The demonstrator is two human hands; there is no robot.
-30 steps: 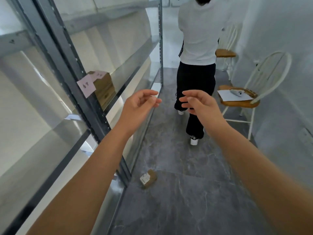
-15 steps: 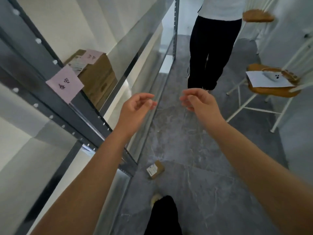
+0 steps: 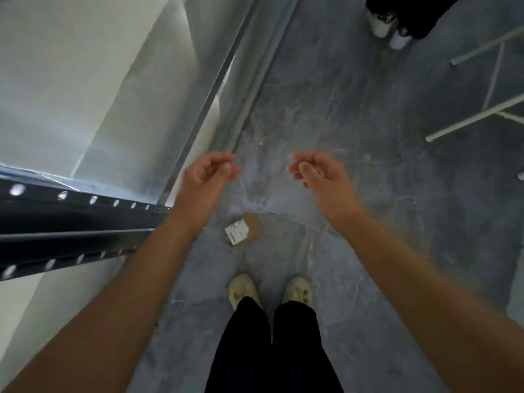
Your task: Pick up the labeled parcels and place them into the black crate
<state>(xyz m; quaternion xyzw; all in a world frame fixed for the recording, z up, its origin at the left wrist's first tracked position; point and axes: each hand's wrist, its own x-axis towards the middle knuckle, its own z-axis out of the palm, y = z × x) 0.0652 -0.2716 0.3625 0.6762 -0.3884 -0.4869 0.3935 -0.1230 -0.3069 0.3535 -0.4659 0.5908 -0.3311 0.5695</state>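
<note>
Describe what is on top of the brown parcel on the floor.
A white printed label covers one end of the parcel; nothing else rests on it. The cardboard beneath the label is hidden.

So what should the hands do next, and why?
Probably bend and lower the left hand to the labeled parcel lying on the floor just ahead of the shoes. That hand and the right hand hold nothing, and the parcel lies nearer the left.
</note>
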